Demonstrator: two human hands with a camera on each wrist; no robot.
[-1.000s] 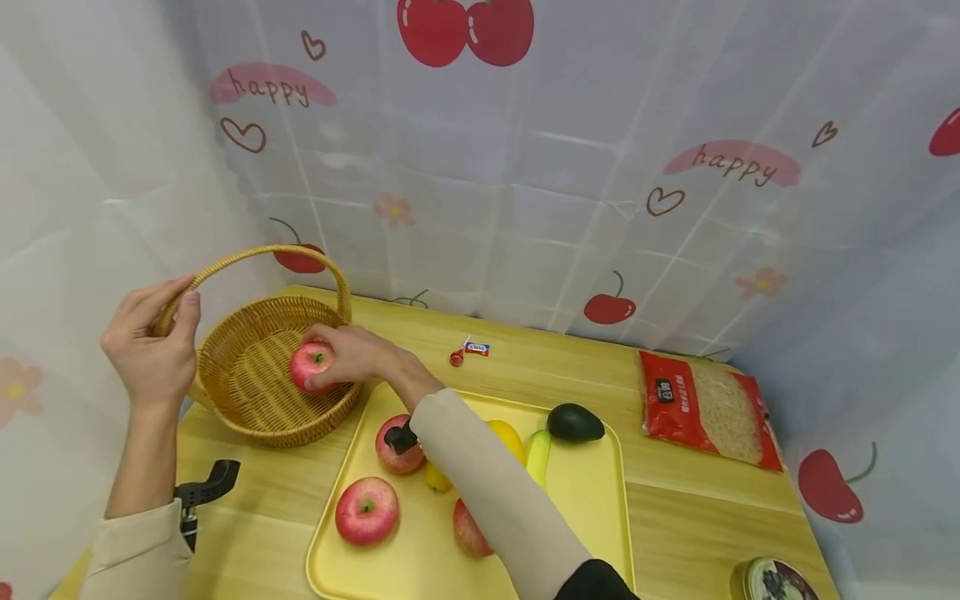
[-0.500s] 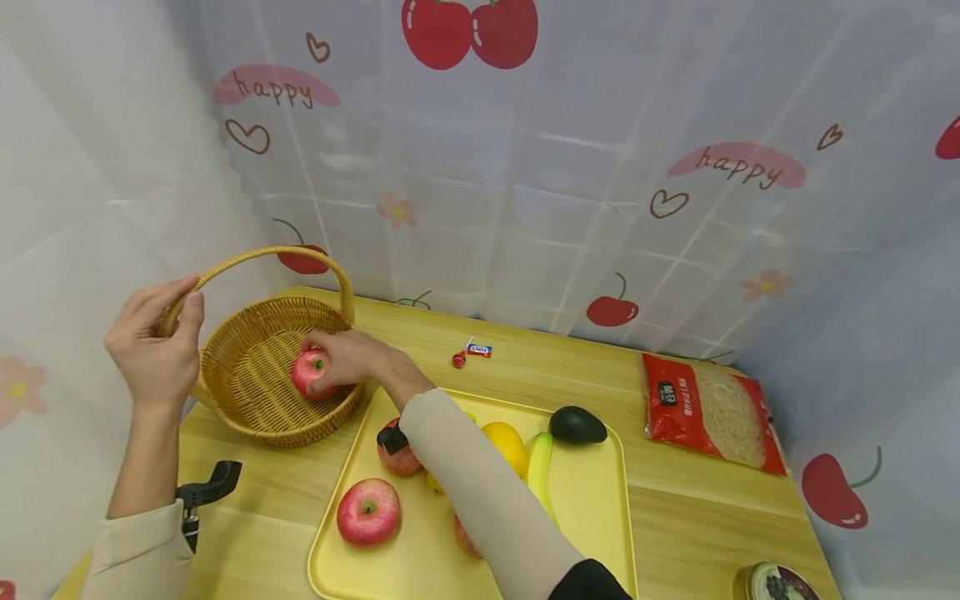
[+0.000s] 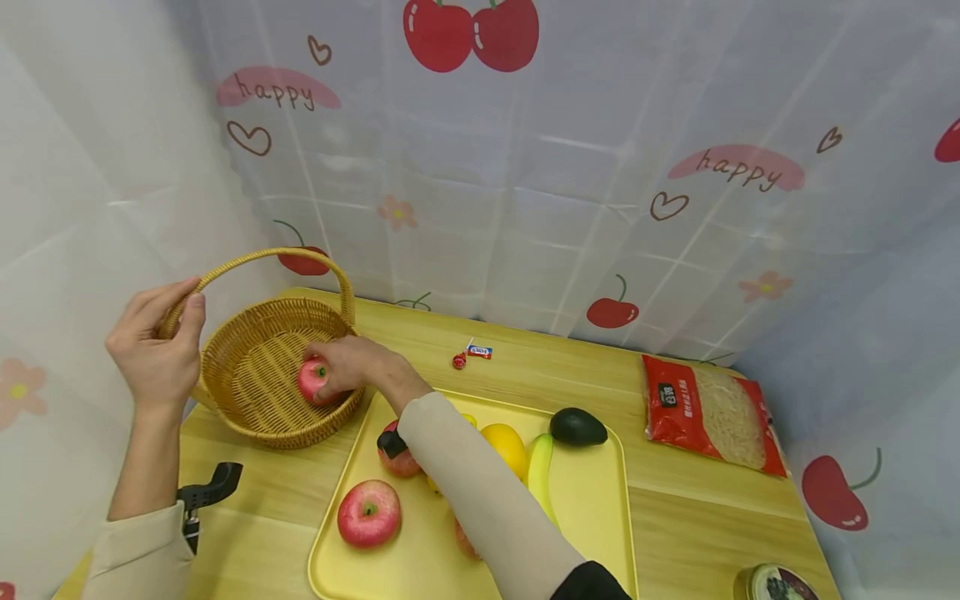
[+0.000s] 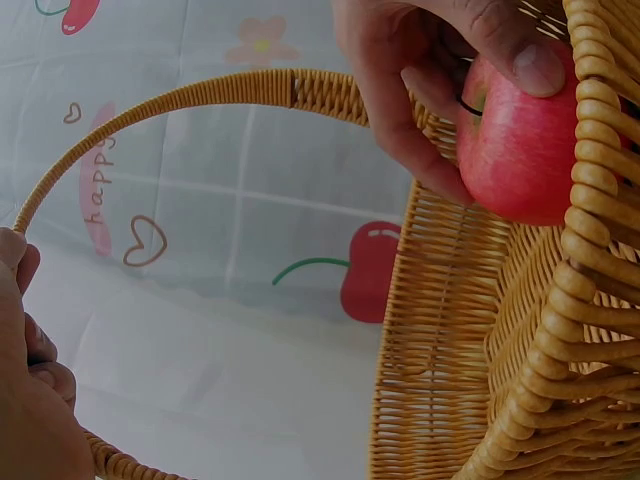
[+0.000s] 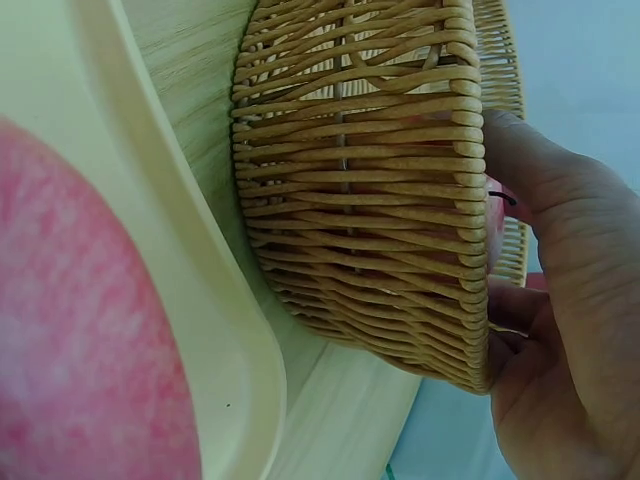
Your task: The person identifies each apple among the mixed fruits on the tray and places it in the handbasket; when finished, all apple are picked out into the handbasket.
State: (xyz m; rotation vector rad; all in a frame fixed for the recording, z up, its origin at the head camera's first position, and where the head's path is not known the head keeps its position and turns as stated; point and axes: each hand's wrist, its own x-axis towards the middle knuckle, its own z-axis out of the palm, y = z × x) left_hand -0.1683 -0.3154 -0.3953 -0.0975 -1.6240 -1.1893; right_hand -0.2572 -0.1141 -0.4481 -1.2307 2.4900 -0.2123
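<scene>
Cherry-printed sheeting (image 3: 480, 200) hangs behind the wicker basket (image 3: 255, 375); inside it, my right hand (image 3: 352, 365) grasps an apple (image 3: 311, 383) between thumb and fingers, while my left hand (image 3: 159, 350) grips the basket's handle (image 3: 277, 251).

1. We see pale sheets (image 3: 555, 125) behind and at both sides, printed with cherries (image 3: 437, 35), hearts (image 3: 669, 205), flowers (image 3: 766, 286) and "happy" (image 3: 737, 167).
2. We see a wooden table (image 3: 697, 508) below.
3. We notice glare on the sheets.

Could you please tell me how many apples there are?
4: one apple held by the right hand inside the basket; on the tray, a front-left apple, a second apple behind it and a third apple partly hidden by the right sleeve, which may hide more.
</scene>
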